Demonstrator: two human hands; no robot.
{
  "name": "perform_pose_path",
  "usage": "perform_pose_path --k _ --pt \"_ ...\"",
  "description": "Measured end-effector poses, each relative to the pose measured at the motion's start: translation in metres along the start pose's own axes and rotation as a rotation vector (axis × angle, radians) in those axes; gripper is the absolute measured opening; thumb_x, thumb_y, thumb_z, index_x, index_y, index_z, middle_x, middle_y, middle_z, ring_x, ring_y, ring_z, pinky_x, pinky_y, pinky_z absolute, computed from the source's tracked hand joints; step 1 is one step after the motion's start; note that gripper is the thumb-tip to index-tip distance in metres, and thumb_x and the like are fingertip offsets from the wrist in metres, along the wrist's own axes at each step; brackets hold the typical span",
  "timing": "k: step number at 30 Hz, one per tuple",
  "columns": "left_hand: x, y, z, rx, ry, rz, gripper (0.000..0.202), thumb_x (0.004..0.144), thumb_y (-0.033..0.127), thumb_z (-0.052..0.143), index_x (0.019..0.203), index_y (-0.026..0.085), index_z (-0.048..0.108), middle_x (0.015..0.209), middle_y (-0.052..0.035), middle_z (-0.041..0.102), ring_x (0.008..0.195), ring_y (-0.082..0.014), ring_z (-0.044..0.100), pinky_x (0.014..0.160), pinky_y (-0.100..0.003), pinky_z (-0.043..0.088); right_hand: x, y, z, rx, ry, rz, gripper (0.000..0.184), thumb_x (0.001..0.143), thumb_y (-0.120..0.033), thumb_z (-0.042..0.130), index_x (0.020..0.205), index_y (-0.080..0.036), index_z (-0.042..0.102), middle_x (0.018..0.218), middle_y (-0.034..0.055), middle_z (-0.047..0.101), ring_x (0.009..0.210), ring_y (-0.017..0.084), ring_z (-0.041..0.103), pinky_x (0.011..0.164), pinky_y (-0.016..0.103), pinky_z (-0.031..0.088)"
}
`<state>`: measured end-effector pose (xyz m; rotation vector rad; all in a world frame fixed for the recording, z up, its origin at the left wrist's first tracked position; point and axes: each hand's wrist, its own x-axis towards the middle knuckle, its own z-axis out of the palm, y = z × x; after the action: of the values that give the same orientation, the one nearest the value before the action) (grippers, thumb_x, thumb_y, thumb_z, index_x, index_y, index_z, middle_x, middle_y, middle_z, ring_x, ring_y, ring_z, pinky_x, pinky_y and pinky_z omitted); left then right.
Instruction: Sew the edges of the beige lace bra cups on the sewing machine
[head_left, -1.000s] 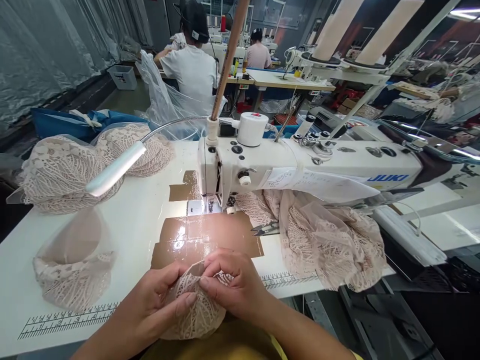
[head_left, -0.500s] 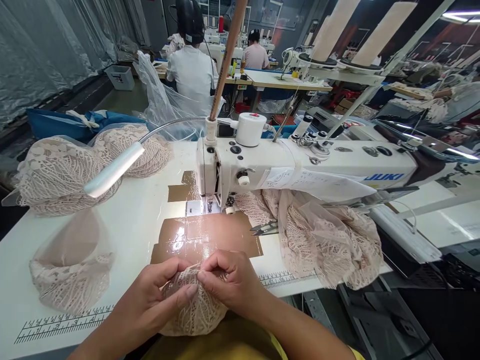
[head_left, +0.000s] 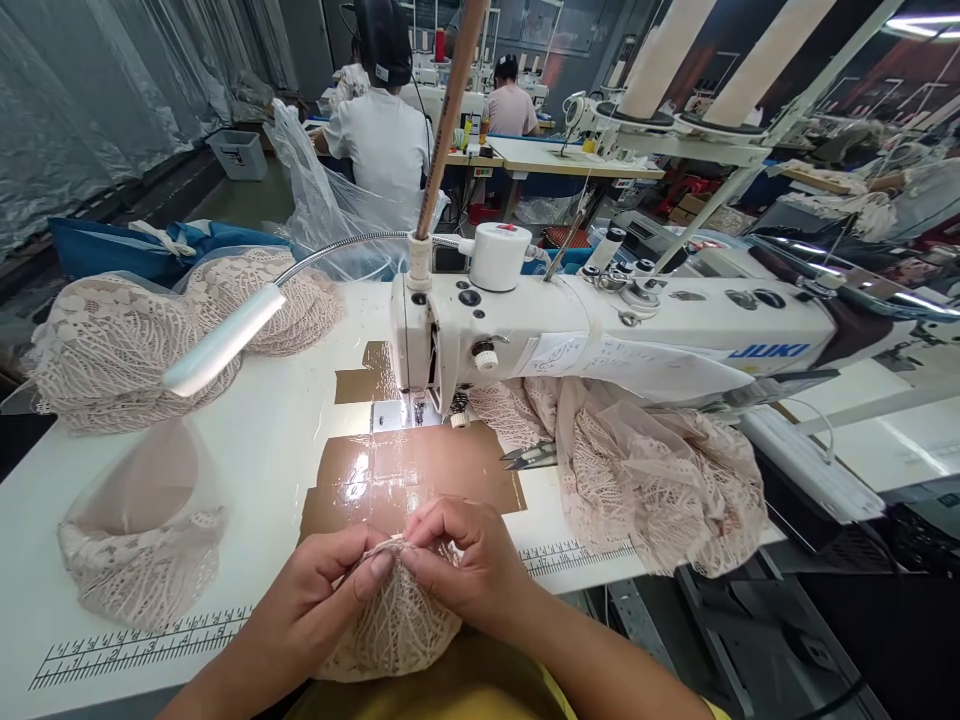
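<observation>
A beige lace piece (head_left: 401, 630) hangs gathered between my two hands at the table's front edge. My left hand (head_left: 330, 585) pinches its upper edge between thumb and fingers. Close beside it, my right hand (head_left: 469, 560) grips the same edge with thumb and forefinger. Just beyond my hands, brown tape (head_left: 420, 465) covers the table below the needle area of the white sewing machine (head_left: 510, 330). Metal thread snips (head_left: 531, 457) lie to the right of the tape, partly against more lace fabric (head_left: 652, 480).
Lace bundles (head_left: 127, 345) are heaped at the left, with one separate lace and mesh piece (head_left: 146, 560) nearer me. A lamp (head_left: 225, 340) arches over the table. Printed rulers (head_left: 142, 645) run along the front edge. Two people (head_left: 386, 140) sit at machines ahead.
My left hand's thumb and fingers have drawn together on the lace edge, which now shows as a folded strip between both hands. The lace has shifted slightly right and down.
</observation>
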<state>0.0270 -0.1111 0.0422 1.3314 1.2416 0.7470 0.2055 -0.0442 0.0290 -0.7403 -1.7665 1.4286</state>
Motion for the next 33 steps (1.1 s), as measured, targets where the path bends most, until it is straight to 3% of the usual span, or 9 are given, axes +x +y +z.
perform_pose_path --k 5,8,13,18,24,27,30,33 --pt "-0.002 0.001 0.002 0.122 0.028 0.048 0.029 0.094 0.038 0.045 0.078 0.017 0.057 0.070 0.0002 0.049 0.066 -0.0137 0.045 0.062 -0.022 0.038 -0.004 0.004 0.004 -0.029 0.033 0.066 0.010 0.073 -0.021 0.063 0.065 -0.018 0.059 0.068 0.0008 0.066 0.061 0.012 0.058 0.057 0.022 0.044" --pt "-0.001 0.000 0.003 0.056 0.037 0.040 0.030 0.094 0.039 0.045 0.081 0.016 0.060 0.072 -0.0007 0.052 0.067 -0.0142 0.047 0.062 -0.023 0.039 -0.006 0.007 0.000 -0.035 0.016 0.141 0.015 0.077 -0.027 0.065 0.066 -0.017 0.062 0.061 -0.0009 0.061 0.053 0.010 0.051 0.051 0.021 0.038" --pt "0.002 -0.004 0.005 -0.079 0.038 0.016 0.030 0.093 0.040 0.046 0.082 0.017 0.063 0.074 -0.0012 0.053 0.069 -0.0146 0.047 0.063 -0.023 0.040 -0.002 0.004 -0.015 0.127 -0.130 0.148 0.033 0.076 -0.036 0.072 0.102 -0.017 0.065 0.089 0.0036 0.067 0.074 0.013 0.059 0.066 0.024 0.046" --pt "0.006 -0.006 0.007 -0.081 -0.009 0.006 0.033 0.094 0.042 0.045 0.080 0.016 0.060 0.073 -0.0007 0.049 0.069 -0.0141 0.045 0.063 -0.023 0.039 0.002 -0.001 -0.017 -0.055 -0.167 0.140 0.015 0.081 -0.028 0.065 0.075 -0.015 0.069 0.063 -0.0021 0.059 0.057 0.009 0.048 0.055 0.021 0.036" --pt "0.015 -0.004 0.001 -0.236 -0.032 -0.038 0.024 0.085 0.041 0.062 0.083 0.017 0.062 0.071 0.0015 0.049 0.065 -0.0114 0.043 0.060 -0.020 0.037 0.003 -0.003 -0.018 0.077 -0.149 0.256 0.016 0.077 -0.029 0.067 0.071 -0.014 0.065 0.062 -0.0030 0.054 0.056 0.008 0.043 0.053 0.020 0.034" --pt "0.023 -0.007 0.007 -0.372 0.002 -0.058 0.026 0.082 0.038 0.066 0.073 0.015 0.063 0.065 0.0017 0.050 0.062 -0.0102 0.043 0.058 -0.020 0.036 0.008 -0.002 -0.018 0.211 -0.133 0.325 0.020 0.074 -0.031 0.069 0.067 -0.014 0.061 0.059 -0.0041 0.049 0.055 0.008 0.040 0.053 0.020 0.034" --pt "0.032 -0.008 0.015 -0.650 0.061 -0.177 0.029 0.074 0.039 0.073 0.069 0.014 0.058 0.062 0.0014 0.053 0.058 -0.0105 0.048 0.056 -0.021 0.039 0.016 0.003 -0.018 0.314 -0.128 0.393 0.024 0.072 -0.035 0.071 0.066 -0.015 0.059 0.059 -0.0049 0.048 0.055 0.007 0.039 0.053 0.020 0.034" --pt "0.034 -0.003 0.007 -0.835 0.224 -0.287 0.032 0.065 0.037 0.078 0.066 0.016 0.054 0.057 0.0016 0.056 0.051 -0.0117 0.051 0.051 -0.022 0.040 0.022 0.010 -0.028 0.339 -0.078 0.422 0.026 0.072 -0.039 0.072 0.074 -0.015 0.061 0.066 -0.0027 0.053 0.060 0.009 0.046 0.057 0.022 0.039"
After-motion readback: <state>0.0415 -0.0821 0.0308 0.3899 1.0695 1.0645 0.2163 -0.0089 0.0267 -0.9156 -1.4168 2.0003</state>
